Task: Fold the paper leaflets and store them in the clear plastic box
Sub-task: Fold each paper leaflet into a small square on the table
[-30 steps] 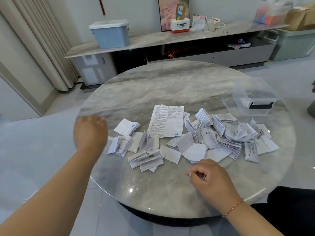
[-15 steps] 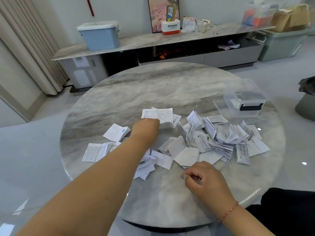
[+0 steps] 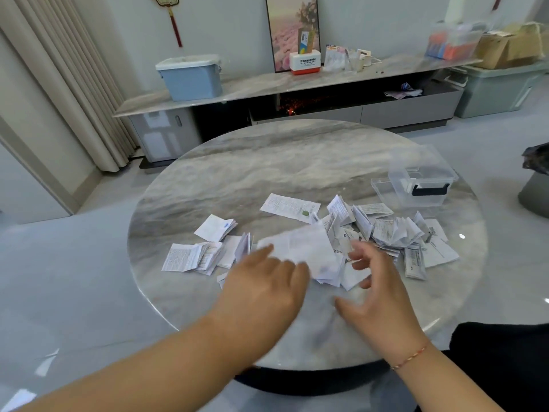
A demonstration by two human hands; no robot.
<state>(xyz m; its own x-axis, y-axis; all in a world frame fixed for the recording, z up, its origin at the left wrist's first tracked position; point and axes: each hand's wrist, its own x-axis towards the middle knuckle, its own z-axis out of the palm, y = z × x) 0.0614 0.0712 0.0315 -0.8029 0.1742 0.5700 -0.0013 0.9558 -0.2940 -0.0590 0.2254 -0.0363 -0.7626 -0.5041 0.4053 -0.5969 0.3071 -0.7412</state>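
Holding a large unfolded leaflet (image 3: 300, 248) above the pile, the left hand (image 3: 264, 289) is gripping its near-left edge. Fingers look curled onto the sheet with the thumb under it, but motion blur is hiding the exact pinch. The right hand (image 3: 377, 295) is hovering just beside the sheet's right edge, fingers spread and loosely bent, gripping nothing.

Judging the step as: getting both hands on the sheet for the first fold.

Doing it well, as I'm reading it:
- Pinching opposite edges, not the middle, so the paper is hanging flat instead of sagging.
- Lining up corners before creasing; pressing the crease against a bare patch of the round marble table (image 3: 297, 162), not on top of the loose folded leaflets (image 3: 395, 233), which are making an uneven bed.
- Following existing creases if the sheet is showing any; can't tell from here.

The clear plastic box (image 3: 421, 179) is sitting open at the far right of the table, well apart from both hands, its lid (image 3: 383, 188) lying beside it. It's looking empty. Another flat leaflet (image 3: 289, 207) is waiting behind the pile.
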